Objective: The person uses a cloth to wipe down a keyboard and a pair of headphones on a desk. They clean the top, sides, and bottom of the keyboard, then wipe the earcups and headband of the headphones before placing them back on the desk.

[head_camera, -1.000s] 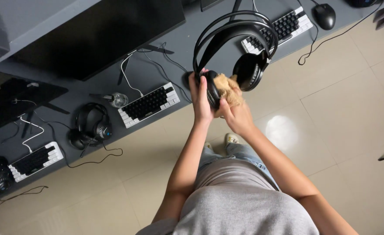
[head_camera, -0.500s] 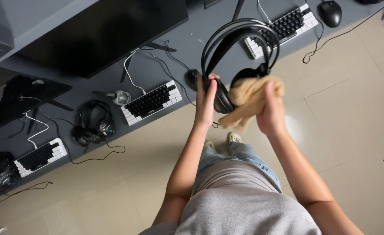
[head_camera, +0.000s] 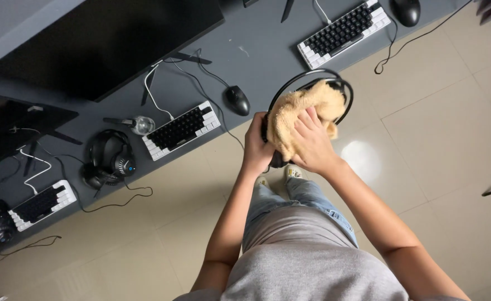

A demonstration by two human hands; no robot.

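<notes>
Gripping black headphones (head_camera: 334, 83), left hand (head_camera: 256, 146) fingers closed; right hand (head_camera: 312, 142) fingers press tan cloth (head_camera: 298, 111) onto them.

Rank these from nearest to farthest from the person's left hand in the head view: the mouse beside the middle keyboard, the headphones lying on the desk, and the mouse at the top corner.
1. Mouse by the middle keyboard, just up-left of the left hand.
2. Headphones on the desk, far left.
3. Corner mouse, top right.

— What crowds the grey desk (head_camera: 267, 56)?
— Keyboards (head_camera: 181, 130), a mouse (head_camera: 237, 100), a spare headset (head_camera: 110, 160) and trailing cables (head_camera: 117, 202).
— Open passage?
— Bare tiled floor (head_camera: 440, 128) to the right of the hands.
</notes>
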